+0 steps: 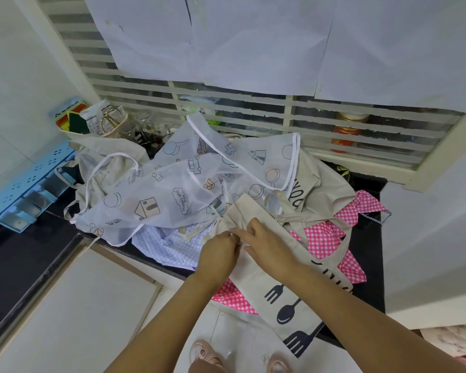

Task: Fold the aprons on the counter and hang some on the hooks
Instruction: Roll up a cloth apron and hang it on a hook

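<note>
Because the beige cutlery-print apron (288, 294) hangs over the tabletop (374, 246) edge, both hands work at its gathered upper part, probably to align a first fold. The left hand (221, 251) pinches the cloth with curled fingers. The right hand (267, 243) lies on it just beside, though whether it grips or only presses cannot be told. The sheer printed apron (172, 189), pink check apron (320, 238) and blue check apron (167, 243) lie heaped, unfolded.

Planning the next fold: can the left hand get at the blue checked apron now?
Probably yes: the blue checked apron lies bare beside the left hand, though its fingers pinch the beige apron.
</note>
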### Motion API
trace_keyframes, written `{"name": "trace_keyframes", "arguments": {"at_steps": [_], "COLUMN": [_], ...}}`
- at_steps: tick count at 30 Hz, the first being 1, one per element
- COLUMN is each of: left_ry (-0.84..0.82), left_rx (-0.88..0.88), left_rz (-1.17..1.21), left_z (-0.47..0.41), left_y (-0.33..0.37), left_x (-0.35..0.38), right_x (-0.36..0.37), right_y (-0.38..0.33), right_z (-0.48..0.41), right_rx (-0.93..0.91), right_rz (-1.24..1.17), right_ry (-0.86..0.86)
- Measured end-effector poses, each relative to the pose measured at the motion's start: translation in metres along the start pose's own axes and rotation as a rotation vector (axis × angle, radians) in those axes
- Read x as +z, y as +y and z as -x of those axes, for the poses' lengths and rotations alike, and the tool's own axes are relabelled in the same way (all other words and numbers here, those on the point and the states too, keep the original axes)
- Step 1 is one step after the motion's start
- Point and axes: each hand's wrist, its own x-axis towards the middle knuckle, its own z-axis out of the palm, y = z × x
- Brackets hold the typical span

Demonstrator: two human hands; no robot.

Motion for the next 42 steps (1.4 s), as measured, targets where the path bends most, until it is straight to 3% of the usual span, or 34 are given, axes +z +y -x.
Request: {"name": "trace_keyframes", "arguments": {"at_steps": [6,13,18,22,25,27,29,33,36,38,42], "left_ry": [0.031,0.045,0.105,0.227,0.106,-0.105,-0.208,-0.191,-0.145,-0.13,-0.147], "left_rx": [0.013,-0.108,-0.301,-0.709,-0.97,-0.923,-0.836,-0.855,-1.018,-1.021,-1.002], "left_rz": [-0.211,-0.152,0.377,0.988,1.319,1.243,1.162,1.196,1.417,1.522,1.437], "left_z": [-0.003,-0.001,0.005,0.006,0.005,0.004,0.002,-0.006,-0.013,-0.017,-0.022], "left_y": [0.001,-0.006,-0.009,-0.008,-0.007,-0.005,-0.004,-0.007,-0.004,-0.008,-0.009], "left_x": [-0.02,-0.022,-0.024,-0.017,-0.006,0.008,0.018,0.023,0.016,0.016,0.02], "right_x": [-0.008,-0.019,-0.012,-0.007,-0.002,-0.003,-0.008,-0.018,-0.027,-0.03,-0.017], "right_y": [-0.002,-0.002,0.001,0.001,0.005,0.004,-0.001,-0.004,-0.006,-0.008,-0.003], "right_z": [-0.015,-0.046,-0.03,-0.017,-0.014,-0.011,-0.008,0.0,0.014,0.028,0.058], "right_rx": [-0.082,-0.194,-0.029,0.408,0.629,0.664,0.631,0.632,0.605,0.589,0.698], "right_rz": [-0.004,-0.021,-0.301,-0.885,-1.287,-1.325,-1.276,-1.178,-1.088,-1.127,-1.207], "right_ry": [0.044,0.07,0.22,0.278,0.256,0.303,0.353,0.46,0.474,0.456,0.38]}}
